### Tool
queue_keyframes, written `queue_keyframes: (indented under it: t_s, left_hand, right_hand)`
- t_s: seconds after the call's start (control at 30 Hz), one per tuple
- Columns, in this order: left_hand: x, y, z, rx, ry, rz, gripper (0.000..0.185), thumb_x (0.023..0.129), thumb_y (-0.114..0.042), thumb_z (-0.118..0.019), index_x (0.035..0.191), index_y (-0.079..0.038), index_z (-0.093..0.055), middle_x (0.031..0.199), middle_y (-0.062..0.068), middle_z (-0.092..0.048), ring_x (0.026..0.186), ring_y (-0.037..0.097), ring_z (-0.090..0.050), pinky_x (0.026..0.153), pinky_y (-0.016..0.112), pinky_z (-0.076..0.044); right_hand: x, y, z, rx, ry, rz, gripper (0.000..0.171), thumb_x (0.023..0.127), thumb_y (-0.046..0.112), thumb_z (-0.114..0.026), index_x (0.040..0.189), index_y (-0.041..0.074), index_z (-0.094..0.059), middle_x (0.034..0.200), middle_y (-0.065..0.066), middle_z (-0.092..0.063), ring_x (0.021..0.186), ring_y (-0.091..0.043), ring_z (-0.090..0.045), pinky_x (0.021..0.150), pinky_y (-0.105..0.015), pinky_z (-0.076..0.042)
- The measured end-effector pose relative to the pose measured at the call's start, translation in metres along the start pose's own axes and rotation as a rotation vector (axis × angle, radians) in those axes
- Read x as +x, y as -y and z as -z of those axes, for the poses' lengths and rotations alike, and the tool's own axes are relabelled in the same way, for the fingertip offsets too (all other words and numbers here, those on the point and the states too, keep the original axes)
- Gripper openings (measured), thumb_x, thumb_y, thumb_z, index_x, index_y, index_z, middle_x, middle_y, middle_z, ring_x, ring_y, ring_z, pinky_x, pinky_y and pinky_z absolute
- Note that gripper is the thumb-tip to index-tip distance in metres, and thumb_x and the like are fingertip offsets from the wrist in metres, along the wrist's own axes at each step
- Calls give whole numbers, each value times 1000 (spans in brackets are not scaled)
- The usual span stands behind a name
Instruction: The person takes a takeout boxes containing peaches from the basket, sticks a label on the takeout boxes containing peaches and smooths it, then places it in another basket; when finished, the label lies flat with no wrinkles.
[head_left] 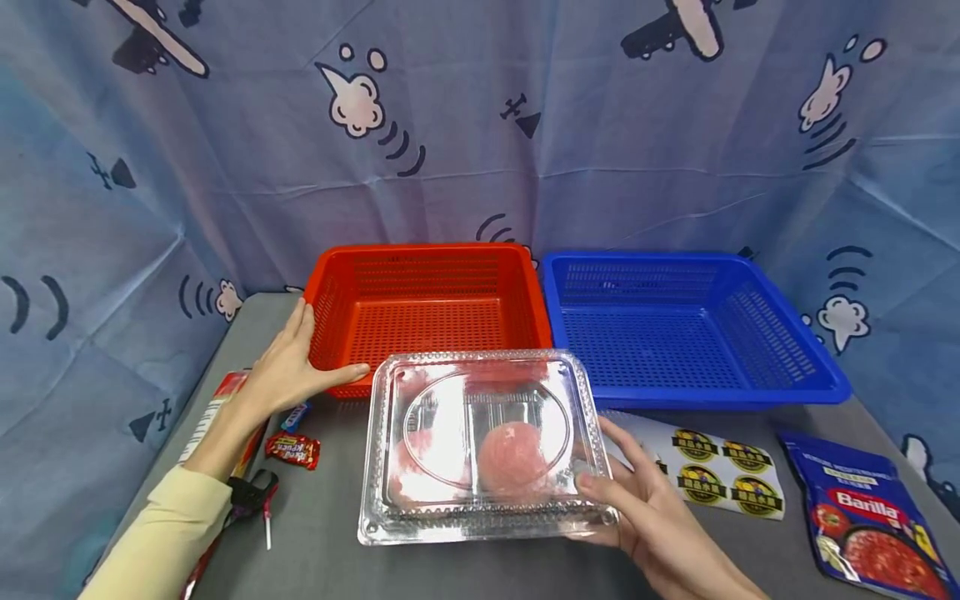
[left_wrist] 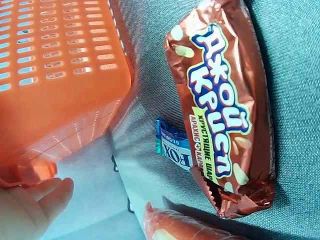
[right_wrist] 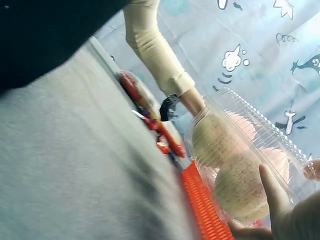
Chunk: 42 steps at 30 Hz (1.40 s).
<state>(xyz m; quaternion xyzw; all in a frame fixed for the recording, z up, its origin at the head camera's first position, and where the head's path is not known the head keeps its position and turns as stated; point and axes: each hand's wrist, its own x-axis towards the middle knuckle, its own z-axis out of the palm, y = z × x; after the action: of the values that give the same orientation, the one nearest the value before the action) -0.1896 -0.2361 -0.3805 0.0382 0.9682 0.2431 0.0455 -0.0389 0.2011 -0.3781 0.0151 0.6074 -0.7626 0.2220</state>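
The right hand grips the clear plastic box at its four-o'clock corner — the box sits on the table, not yet in a basket. At ten o'clock, the left hand rests open against the red basket — both baskets are empty.

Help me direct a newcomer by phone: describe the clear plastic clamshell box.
Find the red plastic basket on the grey table. Directly before it sits the clear plastic clamshell box, gripped by the right hand. It alone is see-through, with pink round pieces inside.
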Motion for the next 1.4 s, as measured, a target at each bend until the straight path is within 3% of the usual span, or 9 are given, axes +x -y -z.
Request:
queue_keyframes:
  t_s: [0.27,0.6,0.77,1.07,1.23,1.4]
  left_hand:
    - [0,-1,1,6,-5,2,138,76,-84,-64,162,-7,11,171,3,21,156,52,-11,117,75,-21]
    - [1,-1,0,4,-11,2,138,76,-83,-65,162,-8,12,171,5,21,156,51,-11,119,73,-21]
    - [1,-1,0,4,-9,1,137,76,-84,-64,162,-7,12,171,3,22,155,52,-12,118,74,-21]
    - [3,-2,1,6,-1,5,138,76,-84,-64,162,-8,12,171,4,21,156,51,-11,118,74,-21]
    - [4,-2,2,10,-2,8,138,76,-84,-65,162,-7,12,171,5,21,155,52,-11,118,74,-21]
    - [3,-1,0,3,-20,5,139,75,-83,-67,162,-9,14,172,6,20,155,53,-10,116,77,-20]
  right_hand:
    - [3,-21,-1,-7,34,-62,76,104,13,-55,161,31,-8,142,0,-56,115,-23,-69,88,-52,-60]
    - [10,-34,-7,-28,14,-136,88,102,15,-56,163,17,7,144,-15,-50,112,-23,-68,89,-50,-60]
    - [14,-37,-6,-27,17,-136,82,104,15,-53,161,18,5,139,-9,-52,109,-22,-68,92,-45,-60]
    - [17,-39,-10,-26,-38,-158,76,101,13,-55,154,6,0,142,-18,-46,111,-21,-67,94,-47,-59]
    - [20,-43,-15,15,-49,-159,72,102,12,-54,150,8,-2,139,-11,-46,112,-19,-66,95,-47,-59]
    - [24,-43,-20,23,-59,-169,76,101,14,-56,152,8,1,137,-13,-46,109,-22,-68,95,-48,-59]
